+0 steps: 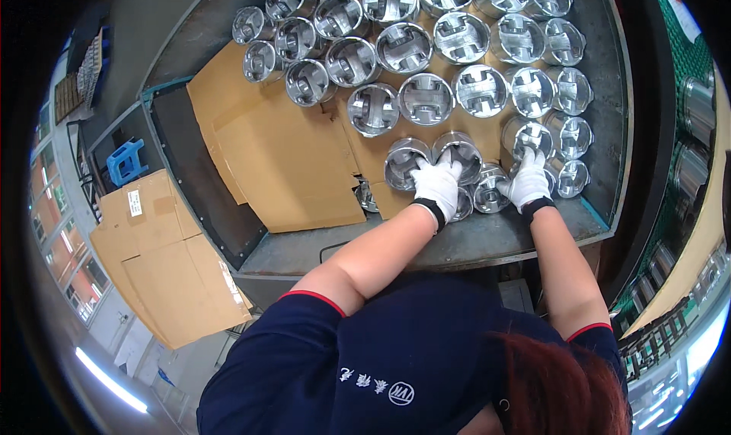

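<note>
Reddish hair [560, 385], lower right of the frame, beside a navy shirt [426, 336] with red sleeve edging, at lower centre.

Left hand [438, 182]: mine, white-gloved, dark band at the wrist, right of centre. Fingers spread and bent into the hollows of two pistons, one to the left [402, 163], one to the right [463, 151]; how firmly they grasp, I cannot tell.

Right hand [525, 183]: mine, likewise gloved and banded, farther right. Fingertips touch the near side of a shiny piston [525, 134]; whether they are closed on it, I cannot tell.

Between my hands: one piston [489, 190], open end up, just beside the right glove.

Upper centre to upper right: many silver pistons [430, 96], in rough rows, hollow ends showing.

Beneath and to the left: brown cardboard sheet [282, 153], torn at its right edge.

Around these: grey metal tray [617, 123], raised walls, worn near ledge.

Left of the frame: blue plastic stool [126, 162]; below it, flattened carton [164, 263] with a white label.

Lower left: lit tube lamp [110, 379].

Right edge: more metal cylinders [691, 172] by green mesh [674, 35].
</note>
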`<state>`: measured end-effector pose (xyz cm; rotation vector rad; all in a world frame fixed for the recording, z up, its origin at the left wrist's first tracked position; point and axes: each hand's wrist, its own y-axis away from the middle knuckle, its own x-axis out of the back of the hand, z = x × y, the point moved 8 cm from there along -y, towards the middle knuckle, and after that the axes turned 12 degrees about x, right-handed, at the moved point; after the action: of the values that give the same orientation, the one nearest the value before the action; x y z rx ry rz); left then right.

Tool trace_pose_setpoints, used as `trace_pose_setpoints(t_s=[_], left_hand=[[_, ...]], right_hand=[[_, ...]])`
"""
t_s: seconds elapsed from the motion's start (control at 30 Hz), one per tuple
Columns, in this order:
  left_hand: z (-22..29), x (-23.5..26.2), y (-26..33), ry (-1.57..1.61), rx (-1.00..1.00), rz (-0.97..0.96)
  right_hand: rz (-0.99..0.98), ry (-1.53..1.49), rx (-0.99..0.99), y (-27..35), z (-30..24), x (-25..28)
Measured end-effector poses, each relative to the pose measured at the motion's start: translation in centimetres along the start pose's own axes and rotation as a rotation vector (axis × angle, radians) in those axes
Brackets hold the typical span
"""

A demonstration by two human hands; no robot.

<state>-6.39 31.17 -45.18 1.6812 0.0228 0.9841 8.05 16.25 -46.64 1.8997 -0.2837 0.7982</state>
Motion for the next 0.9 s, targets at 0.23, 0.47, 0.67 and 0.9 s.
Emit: trace_pose_setpoints(t_s=[0.23, 0.47, 0.67, 0.9], left_hand=[[-1.1, -1.9, -0.1, 0.051, -0.065, 0.063], [-4.6, -3.6, 0.7, -0.095, -0.084, -0.007], [-4.5, -3.7, 0.8, -0.132, -0.083, -0.025], [-4.7, -2.0, 1.7, 0.020, -0.211, 0.122]], right_hand=[[-0.056, 0.244, 0.189, 1.0, -3.0, -2.6], [-0.084, 0.351, 0.178, 1.1, -4.7, -3.4], [0.026, 0.283, 0.172, 0.6, -3.7, -2.8], [0.102, 0.057, 0.302, 4.3, -5.3, 2.2]])
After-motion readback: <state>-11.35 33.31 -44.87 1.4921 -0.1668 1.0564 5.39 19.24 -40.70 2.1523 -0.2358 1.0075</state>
